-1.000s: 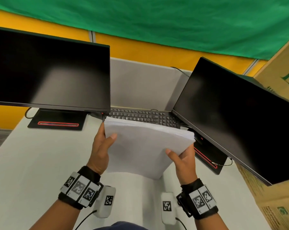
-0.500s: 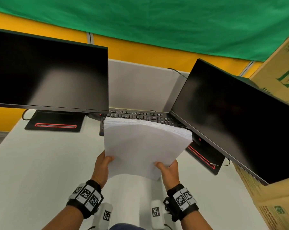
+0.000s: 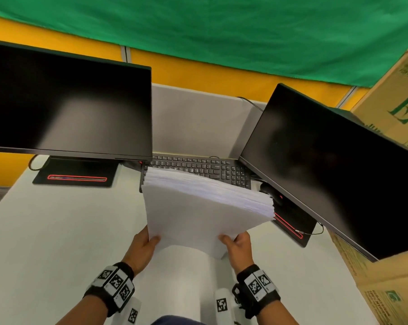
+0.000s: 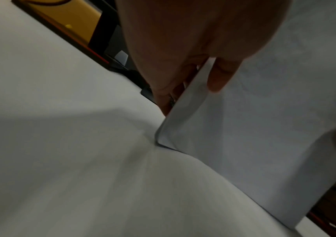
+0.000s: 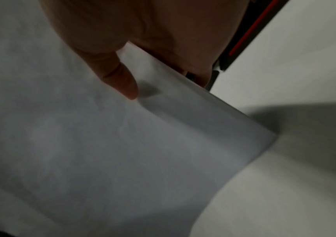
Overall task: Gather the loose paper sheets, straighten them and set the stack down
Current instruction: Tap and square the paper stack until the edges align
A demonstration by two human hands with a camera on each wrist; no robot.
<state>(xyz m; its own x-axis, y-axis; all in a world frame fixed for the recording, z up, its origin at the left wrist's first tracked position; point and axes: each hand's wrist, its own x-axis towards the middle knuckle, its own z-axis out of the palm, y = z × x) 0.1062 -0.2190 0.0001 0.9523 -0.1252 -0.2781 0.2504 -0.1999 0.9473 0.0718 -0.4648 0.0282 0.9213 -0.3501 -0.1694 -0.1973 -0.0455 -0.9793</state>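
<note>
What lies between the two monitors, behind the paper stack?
A black keyboard lies between the left monitor and right monitor, behind the held paper stack. The head view shows it.

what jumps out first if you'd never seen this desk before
A thick stack of white paper stands on edge at the middle of the white desk, gripped at its lower corners by the left hand and right hand. Two dark monitors flank it, the left monitor and the angled right monitor, with a black keyboard behind the sheets.
</note>
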